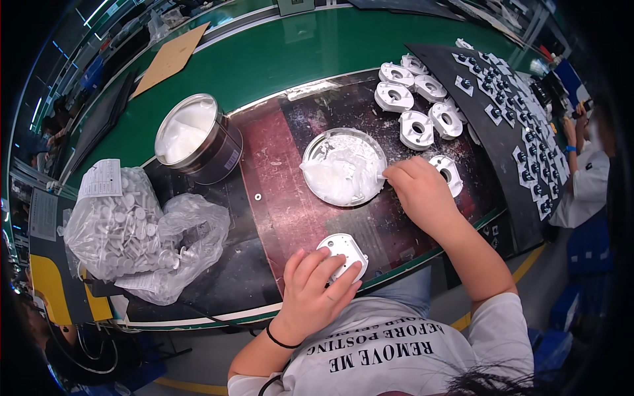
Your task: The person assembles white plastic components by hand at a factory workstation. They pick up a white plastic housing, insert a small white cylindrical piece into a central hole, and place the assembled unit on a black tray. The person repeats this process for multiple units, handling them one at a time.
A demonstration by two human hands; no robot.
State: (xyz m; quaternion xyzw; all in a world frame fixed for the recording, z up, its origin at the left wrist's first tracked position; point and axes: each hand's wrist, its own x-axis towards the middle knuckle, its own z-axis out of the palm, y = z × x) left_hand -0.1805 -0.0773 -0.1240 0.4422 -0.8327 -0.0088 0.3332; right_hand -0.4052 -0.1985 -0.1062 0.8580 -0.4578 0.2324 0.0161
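Note:
My left hand (314,290) rests on a white rounded plastic housing (343,249) near the table's front edge, its fingers holding the part down. A shallow round metal dish (378,146), with white paste (343,175) heaped in it, lies beyond that. At the dish's right rim my right hand (419,195) pinches a small white piece (381,176) whose shape is mostly hidden by the fingertips. Just behind this hand sits a white housing with a round hole (446,173). Several similar ring-shaped housings (416,130) stand grouped farther back.
An open metal can (218,148) with a white lining stands at the left. Nearer, a clear bag (119,231) bulges with white plastic pieces. A small washer (258,197) lies mid-table. On the right, a dark board (472,99) carries rows of black-and-white parts; another person (588,178) is beyond it.

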